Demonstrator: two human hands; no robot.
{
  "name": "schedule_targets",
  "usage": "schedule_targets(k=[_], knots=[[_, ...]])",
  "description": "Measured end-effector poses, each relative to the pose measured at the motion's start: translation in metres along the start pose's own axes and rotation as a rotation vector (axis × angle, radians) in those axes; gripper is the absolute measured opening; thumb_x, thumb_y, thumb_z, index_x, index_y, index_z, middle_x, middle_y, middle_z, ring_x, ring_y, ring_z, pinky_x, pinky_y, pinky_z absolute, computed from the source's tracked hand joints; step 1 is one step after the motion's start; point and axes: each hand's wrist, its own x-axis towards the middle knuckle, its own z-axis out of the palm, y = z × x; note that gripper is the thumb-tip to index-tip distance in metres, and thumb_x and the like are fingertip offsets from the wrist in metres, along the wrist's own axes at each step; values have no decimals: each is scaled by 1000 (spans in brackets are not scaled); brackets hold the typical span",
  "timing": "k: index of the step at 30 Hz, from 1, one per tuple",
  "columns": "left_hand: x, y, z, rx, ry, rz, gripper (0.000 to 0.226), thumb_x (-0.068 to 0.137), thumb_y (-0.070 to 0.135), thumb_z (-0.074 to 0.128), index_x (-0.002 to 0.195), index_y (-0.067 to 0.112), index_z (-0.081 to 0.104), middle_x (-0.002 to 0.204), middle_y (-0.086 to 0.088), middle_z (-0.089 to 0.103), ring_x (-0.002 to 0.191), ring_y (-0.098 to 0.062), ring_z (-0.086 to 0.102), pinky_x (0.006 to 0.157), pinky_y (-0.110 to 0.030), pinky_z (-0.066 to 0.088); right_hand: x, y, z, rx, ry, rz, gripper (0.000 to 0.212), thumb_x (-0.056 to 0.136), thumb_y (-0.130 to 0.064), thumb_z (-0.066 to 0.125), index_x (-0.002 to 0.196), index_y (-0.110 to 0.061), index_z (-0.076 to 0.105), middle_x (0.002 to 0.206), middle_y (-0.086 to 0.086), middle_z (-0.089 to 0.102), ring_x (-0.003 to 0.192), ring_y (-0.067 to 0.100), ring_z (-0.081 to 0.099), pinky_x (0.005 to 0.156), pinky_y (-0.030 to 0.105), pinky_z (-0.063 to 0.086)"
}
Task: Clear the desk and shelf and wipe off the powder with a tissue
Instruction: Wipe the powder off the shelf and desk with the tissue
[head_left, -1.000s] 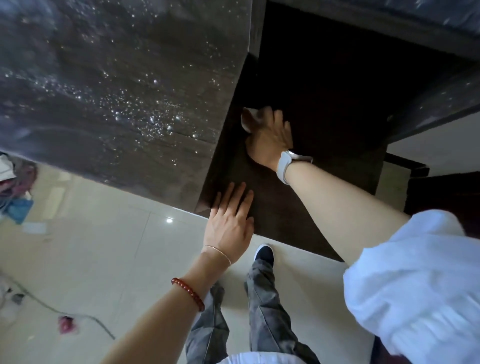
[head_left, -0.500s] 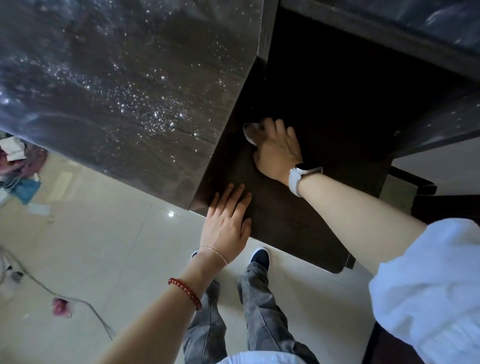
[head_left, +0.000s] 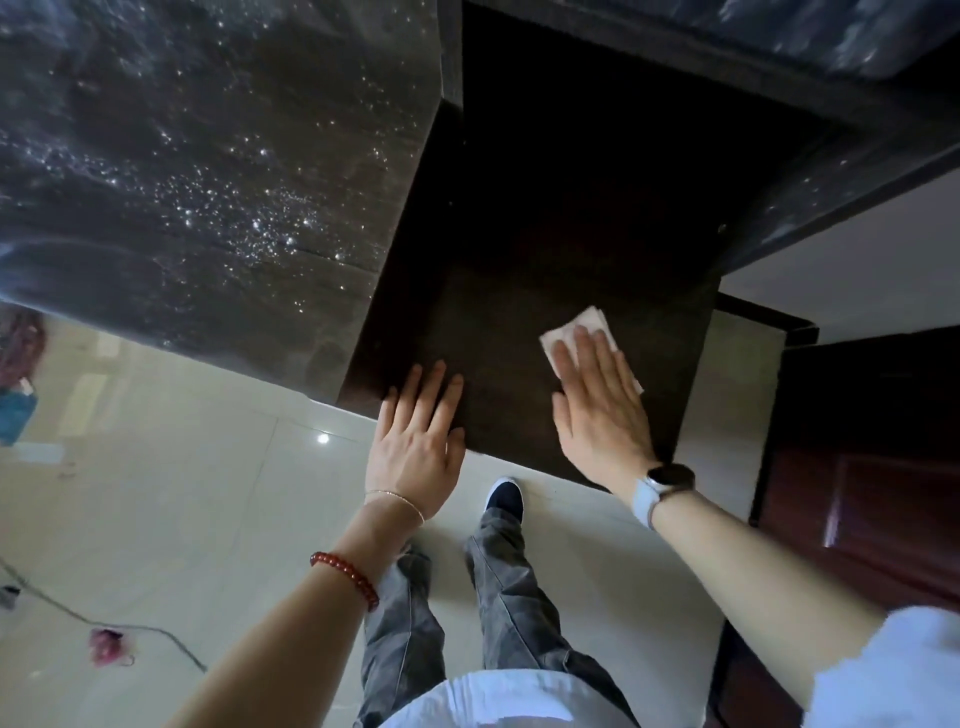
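Note:
A white tissue (head_left: 576, 327) lies flat on the dark wooden shelf (head_left: 524, 249), near its front right part. My right hand (head_left: 597, 405) presses down on the tissue with fingers stretched out; only the tissue's far edge and right corner show. My left hand (head_left: 415, 441) rests flat on the shelf's front left corner, fingers apart, holding nothing. The higher dark desk top (head_left: 208, 171) on the left is speckled with white powder (head_left: 244, 218).
A pale tiled floor (head_left: 182, 493) runs below the shelf, with my legs and a dark shoe (head_left: 504, 499) on it. A cable and a pink object (head_left: 106, 644) lie at the lower left. A reddish-brown door (head_left: 883, 467) stands on the right.
My right hand has slid the tissue from deep at the shelf's left back to its front right. My left hand stays on the front corner.

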Motion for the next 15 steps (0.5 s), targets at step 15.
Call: schedule_targets(k=[15], knots=[[-14, 4, -6, -27, -86, -21, 59, 83, 35, 38, 137, 12, 39, 146, -17, 34, 136, -37, 25, 114, -42, 11, -67, -20, 22, 317, 221, 379, 61, 80, -9, 26, 140, -16, 30, 148, 14, 31, 139, 30, 19, 113, 47, 18]])
